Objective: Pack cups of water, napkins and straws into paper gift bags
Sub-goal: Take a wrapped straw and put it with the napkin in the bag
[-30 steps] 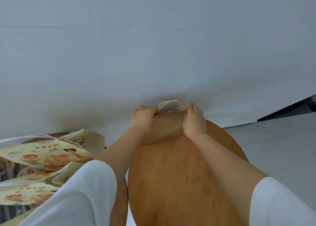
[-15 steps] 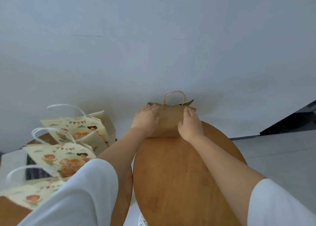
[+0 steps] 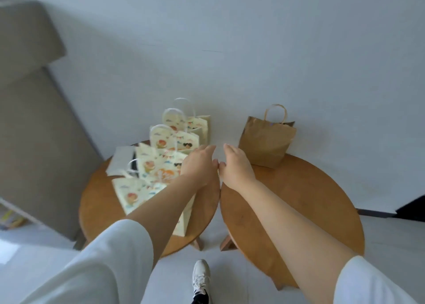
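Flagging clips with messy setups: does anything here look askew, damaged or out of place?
Mildly. The printed bags on the left table lean and overlap in a crowded row rather than standing apart. The brown bag on the right table stands upright, its top edge slightly creased. Nothing spilled.

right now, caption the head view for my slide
Left hand open above printed gift bags, right hand open beside a standing brown paper bag

left grip [image 3: 198,165], right grip [image 3: 237,166] | off brown bag [image 3: 266,142] | moved left
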Action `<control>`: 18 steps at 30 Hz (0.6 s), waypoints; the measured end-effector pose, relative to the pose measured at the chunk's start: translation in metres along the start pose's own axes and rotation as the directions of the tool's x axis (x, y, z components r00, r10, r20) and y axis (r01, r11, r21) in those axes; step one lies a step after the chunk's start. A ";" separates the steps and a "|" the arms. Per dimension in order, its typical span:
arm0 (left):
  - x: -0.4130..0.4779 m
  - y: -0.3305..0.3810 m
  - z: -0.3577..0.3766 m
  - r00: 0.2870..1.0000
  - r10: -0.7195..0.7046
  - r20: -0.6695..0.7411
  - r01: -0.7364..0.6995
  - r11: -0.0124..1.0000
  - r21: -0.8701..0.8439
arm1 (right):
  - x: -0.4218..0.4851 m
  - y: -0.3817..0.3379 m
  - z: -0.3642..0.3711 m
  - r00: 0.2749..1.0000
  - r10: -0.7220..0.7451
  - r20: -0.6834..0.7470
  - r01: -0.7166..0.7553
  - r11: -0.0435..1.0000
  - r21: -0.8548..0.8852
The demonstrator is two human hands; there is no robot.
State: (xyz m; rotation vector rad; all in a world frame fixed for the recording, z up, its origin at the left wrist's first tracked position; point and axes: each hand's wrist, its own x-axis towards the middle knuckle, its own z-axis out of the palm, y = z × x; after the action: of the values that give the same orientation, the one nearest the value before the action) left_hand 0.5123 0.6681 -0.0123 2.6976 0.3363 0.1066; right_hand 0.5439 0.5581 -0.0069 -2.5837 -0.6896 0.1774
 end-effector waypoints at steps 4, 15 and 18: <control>-0.061 -0.063 -0.058 0.986 -0.142 -0.082 0.146 0.988 0.042 | -0.024 -0.083 0.019 0.989 -0.151 0.006 0.150 0.987 0.054; -0.216 -0.268 -0.198 0.856 -0.391 -0.338 0.404 0.914 -0.033 | -0.074 -0.349 0.109 0.869 -0.491 0.063 0.485 0.870 0.088; -0.259 -0.336 -0.238 0.833 -0.411 -0.371 0.430 0.902 -0.034 | -0.080 -0.428 0.140 0.842 -0.536 0.059 0.529 0.842 0.109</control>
State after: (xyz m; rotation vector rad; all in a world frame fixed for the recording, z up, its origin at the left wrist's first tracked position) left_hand 0.1589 0.9947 0.0590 2.5685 1.0540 0.4854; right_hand 0.2531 0.9029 0.0672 -2.2044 -1.3701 0.1352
